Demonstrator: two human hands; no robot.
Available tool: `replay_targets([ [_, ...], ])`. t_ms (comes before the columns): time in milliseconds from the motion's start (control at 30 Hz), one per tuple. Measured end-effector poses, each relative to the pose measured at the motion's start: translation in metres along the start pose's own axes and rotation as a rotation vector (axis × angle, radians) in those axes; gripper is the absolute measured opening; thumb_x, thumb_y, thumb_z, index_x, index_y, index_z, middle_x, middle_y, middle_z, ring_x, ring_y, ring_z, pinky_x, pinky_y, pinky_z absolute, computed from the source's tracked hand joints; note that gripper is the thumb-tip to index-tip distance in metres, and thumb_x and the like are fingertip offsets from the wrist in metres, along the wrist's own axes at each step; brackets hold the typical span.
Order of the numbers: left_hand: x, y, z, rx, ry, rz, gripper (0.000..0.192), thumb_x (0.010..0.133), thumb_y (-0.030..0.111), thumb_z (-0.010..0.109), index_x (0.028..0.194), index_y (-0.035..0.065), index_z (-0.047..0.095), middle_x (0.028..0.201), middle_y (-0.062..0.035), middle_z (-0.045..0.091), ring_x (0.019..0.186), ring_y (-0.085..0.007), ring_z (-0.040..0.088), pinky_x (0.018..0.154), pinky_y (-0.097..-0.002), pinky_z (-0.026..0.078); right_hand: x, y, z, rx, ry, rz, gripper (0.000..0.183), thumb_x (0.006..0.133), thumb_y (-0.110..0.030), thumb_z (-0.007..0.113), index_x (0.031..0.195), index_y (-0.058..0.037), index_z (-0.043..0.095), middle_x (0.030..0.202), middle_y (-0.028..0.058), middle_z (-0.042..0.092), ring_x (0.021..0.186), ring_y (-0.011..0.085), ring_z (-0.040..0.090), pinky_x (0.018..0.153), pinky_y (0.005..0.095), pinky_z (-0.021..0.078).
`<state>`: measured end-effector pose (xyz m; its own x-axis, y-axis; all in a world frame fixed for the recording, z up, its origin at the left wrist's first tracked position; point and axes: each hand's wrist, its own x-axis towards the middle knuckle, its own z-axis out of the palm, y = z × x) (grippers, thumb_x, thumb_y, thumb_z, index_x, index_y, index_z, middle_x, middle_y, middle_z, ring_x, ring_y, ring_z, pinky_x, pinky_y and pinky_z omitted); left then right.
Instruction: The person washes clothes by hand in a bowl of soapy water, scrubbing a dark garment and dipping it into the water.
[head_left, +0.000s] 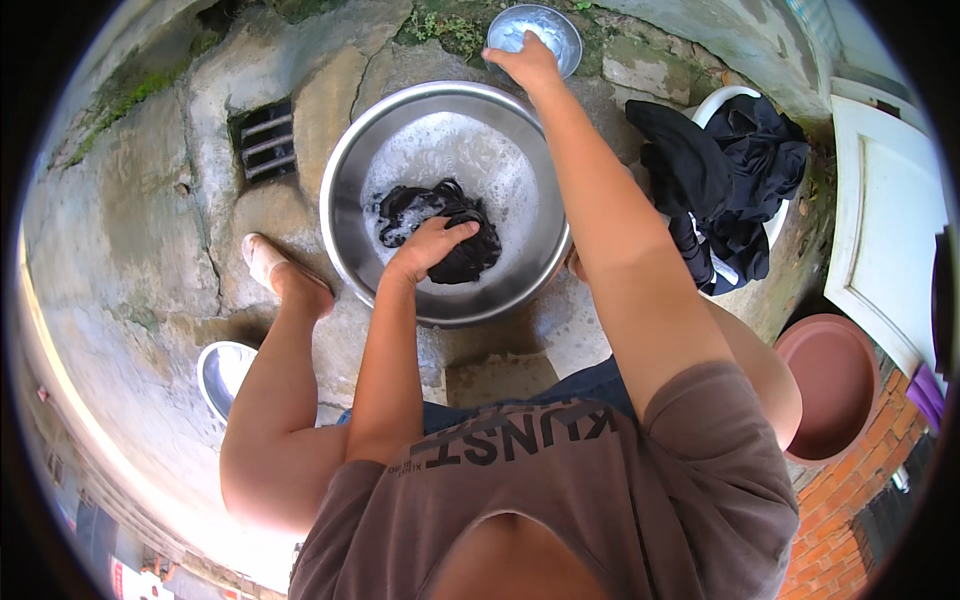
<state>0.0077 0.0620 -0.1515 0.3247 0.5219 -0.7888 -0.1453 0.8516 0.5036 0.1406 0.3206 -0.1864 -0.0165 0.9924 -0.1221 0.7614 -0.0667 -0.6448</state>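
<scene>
A wide stainless steel basin (341, 202) stands on the wet concrete in front of me, with foamy water (480, 142) in it. My left hand (433, 246) grips a bunched, soaked black garment (476, 259) that lies partly in the suds. Some of that hand's fingers are hidden by the cloth. Beyond the basin's far right rim, my right hand (531, 64) reaches into a small metal bowl (576, 49) holding a whitish-blue substance (517, 31). Its thumb sticks out to the left, while the fingertips are hard to make out, so I cannot tell whether they hold any.
Dark clothes (750, 157) spill over a white tub (721, 96) on the right. A barred drain opening (268, 142) lies left of the basin. Beside my left leg sits a pale oval container (208, 379). A reddish-brown basin (825, 382) rests near a white door panel (885, 217).
</scene>
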Motion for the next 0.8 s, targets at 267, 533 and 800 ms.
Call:
replay_targets([
  [267,0.006,-0.001,-0.006,-0.228,0.165,-0.004,0.042,0.084,0.031,0.063,0.107,-0.0045,0.058,0.097,-0.0107,0.063,0.085,-0.0162,0.060,0.077,-0.0276,0.047,0.043,0.002,0.049,-0.103,-0.378,0.105,0.069,0.072,-0.028,0.067,0.124,0.0094,0.041,0.122,0.0281,0.050,0.112,0.0372,0.051,0.092,0.0374,0.0421],
  [533,0.015,-0.006,-0.003,-0.008,0.311,0.180,0.036,0.084,0.030,0.061,0.097,-0.0028,0.064,0.095,-0.0113,0.065,0.080,-0.0228,0.063,0.074,-0.0310,0.047,0.054,0.005,0.048,-0.369,-0.371,0.032,0.039,0.077,-0.032,0.058,0.092,0.0035,0.065,0.099,0.0236,0.063,0.099,0.0365,0.058,0.087,0.0384,0.0456],
  [800,0.017,-0.013,-0.005,0.938,0.827,0.593,0.033,0.080,0.032,0.060,0.088,0.0014,0.068,0.118,-0.0097,0.052,0.116,-0.0302,0.041,0.096,-0.0394,0.033,0.021,-0.028,0.012,-0.253,-0.240,0.118,0.041,0.073,-0.035,0.063,0.095,-0.0011,0.066,0.103,0.0218,0.062,0.099,0.0350,0.059,0.086,0.0368,0.0474],
])
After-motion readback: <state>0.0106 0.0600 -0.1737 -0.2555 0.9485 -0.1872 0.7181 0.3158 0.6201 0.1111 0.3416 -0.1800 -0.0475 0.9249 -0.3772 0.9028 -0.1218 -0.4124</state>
